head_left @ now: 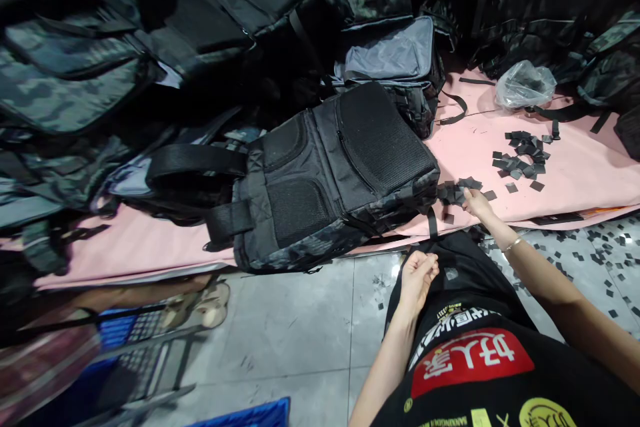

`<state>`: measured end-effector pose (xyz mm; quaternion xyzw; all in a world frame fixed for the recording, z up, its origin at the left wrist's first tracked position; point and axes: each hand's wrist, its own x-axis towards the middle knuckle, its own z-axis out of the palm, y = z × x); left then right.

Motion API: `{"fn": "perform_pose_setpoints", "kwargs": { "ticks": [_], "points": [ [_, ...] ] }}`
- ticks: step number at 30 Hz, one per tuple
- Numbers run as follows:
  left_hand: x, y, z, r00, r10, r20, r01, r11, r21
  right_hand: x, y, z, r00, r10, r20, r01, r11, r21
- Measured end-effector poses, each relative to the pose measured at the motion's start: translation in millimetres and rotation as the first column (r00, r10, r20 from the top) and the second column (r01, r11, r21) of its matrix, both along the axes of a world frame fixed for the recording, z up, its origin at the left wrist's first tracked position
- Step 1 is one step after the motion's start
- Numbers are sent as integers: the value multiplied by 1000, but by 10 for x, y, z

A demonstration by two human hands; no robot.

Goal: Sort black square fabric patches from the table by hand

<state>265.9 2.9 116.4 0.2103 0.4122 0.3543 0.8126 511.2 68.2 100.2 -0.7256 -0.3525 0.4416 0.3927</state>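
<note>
1. Stacked backpacks [100, 60], dark and camouflage-patterned, fill the far side and both upper corners of the view.
2. A pink-covered desk [575, 180] runs across the middle. A grey tiled floor [290, 327] lies below its near edge.
3. One black backpack [340, 167] lies flat on the desk, mesh padding upward and straps toward the left. Behind it, touching, sits an open bag [395, 53] showing grey lining.
4. A crumpled clear plastic bag [525, 83] rests on the desk, far right.
5. Left hand [417, 275]: held over the lap on black cloth, apart from the desk. Fingers curled into a closed fist; contents cannot be determined.
6. Right hand [476, 203]: extended to the near edge of the desk, just beside the black backpack's lower right corner. Fingers bent down onto a small cluster of black squares [456, 192]; whether they grip one cannot be determined.
7. A larger heap of black squares [523, 157] lies further right, apart from the hand. Loose squares [600, 253] litter the floor.
</note>
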Motion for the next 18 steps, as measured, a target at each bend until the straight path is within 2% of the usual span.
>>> {"fn": "perform_pose_setpoints", "kwargs": {
  "ticks": [4, 7, 9, 13, 18],
  "points": [
    [0, -10, -31, 998, -36, 44, 38, 998, -49, 21, -279, -1, 969, -36, -246, 49, 998, 47],
    [68, -5, -35, 994, -98, 54, 99, 995, -22, -50, -597, 4, 868, 0, -497, 42, 997, 72],
    [139, -8, -17, 989, -147, 28, 147, 989, 13, -150, -771, 31, 823, 48, -566, -7, 997, 73],
    [255, -11, 34, 978, -188, -88, 197, 975, 102, -406, -944, 135, 877, 146, -459, -121, 989, 82],
    [305, 30, 67, 951, -135, -277, 205, 948, 242, -602, -981, 255, 944, 249, -216, -232, 968, 99]
  ]
}}
